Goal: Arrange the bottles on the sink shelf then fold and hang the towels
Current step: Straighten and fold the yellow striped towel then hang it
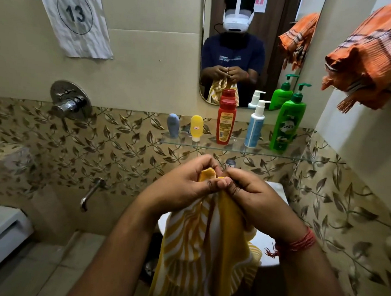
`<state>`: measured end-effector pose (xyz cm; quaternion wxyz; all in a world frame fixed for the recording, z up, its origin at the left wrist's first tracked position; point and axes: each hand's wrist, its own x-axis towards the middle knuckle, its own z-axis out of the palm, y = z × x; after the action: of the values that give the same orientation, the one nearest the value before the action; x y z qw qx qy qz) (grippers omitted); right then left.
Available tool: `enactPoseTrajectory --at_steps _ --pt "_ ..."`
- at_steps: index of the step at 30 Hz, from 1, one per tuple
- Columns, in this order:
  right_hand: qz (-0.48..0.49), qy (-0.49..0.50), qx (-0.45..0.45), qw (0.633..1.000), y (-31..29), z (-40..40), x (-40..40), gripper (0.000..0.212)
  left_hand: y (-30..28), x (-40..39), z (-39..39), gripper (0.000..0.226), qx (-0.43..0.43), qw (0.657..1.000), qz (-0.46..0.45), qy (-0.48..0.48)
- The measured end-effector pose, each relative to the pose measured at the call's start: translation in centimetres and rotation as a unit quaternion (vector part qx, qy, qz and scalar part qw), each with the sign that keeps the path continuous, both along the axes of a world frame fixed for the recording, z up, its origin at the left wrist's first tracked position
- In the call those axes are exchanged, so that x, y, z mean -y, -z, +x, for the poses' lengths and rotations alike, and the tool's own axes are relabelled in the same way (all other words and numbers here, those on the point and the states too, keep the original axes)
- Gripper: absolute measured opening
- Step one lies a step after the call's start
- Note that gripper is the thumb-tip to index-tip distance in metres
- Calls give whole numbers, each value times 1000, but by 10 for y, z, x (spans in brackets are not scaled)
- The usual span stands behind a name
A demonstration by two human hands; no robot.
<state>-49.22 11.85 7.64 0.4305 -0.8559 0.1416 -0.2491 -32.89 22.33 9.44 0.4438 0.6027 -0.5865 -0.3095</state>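
Two hands, yellow towel [204, 244] hanging lengthwise.

A home bathroom — a wall mirror [253, 48] hangs above a glass shelf [233, 148] lined with toiletry bottles [225, 122], over a white washbasin [276, 194]. Chrome shower mixer [70, 101] and spout [91, 194] jut from leaf-patterned tiles [98, 142] — an orange towel [374, 58] hangs at right.

Five upright bottles [224, 122] on glass shelf [213, 146] — yellow-striped towel [204, 246] hanging, perhaps half-folded.
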Motion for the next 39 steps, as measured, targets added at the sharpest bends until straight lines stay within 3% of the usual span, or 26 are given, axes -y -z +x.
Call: enactPoseTrajectory --at_steps 3,6,11,13,16,21,25,29,32,39 --pt "-24 9 1 1000 0 -3 2 30 -5 1 0 12 64 998 1 23" --pt "-13 4 4 1000 -5 -8 6 35 -3 2 1 8 49 997 -55 27" --pt "156 -98 -40 982 4 -22 22 31 -4 3 10 8 -26 989 -128 -67" --pt "193 -106 -36 975 15 -24 29 40 -5 5 12 12 -45 977 -159 -137" --pt "187 -83 -42 978 23 -28 39 44 -2 10 19 14 -39 944 -212 -250" --pt "51 15 -215 975 23 -48 64 44 -3 8 65 22 -62 824 -318 -466" --pt "-30 60 -318 946 28 -42 74 32 -5 18 69 24 -48 773 -346 -529" --pt "-32 144 -402 904 58 -46 102 47 -9 18 80 23 -111 719 -356 -587" --pt "30 195 -375 906 84 -55 118 44 -11 19 86 25 -108 712 -361 -592" --pt "50 228 -332 914 120 -41 131 36 -6 37 82 15 -126 717 -361 -583"
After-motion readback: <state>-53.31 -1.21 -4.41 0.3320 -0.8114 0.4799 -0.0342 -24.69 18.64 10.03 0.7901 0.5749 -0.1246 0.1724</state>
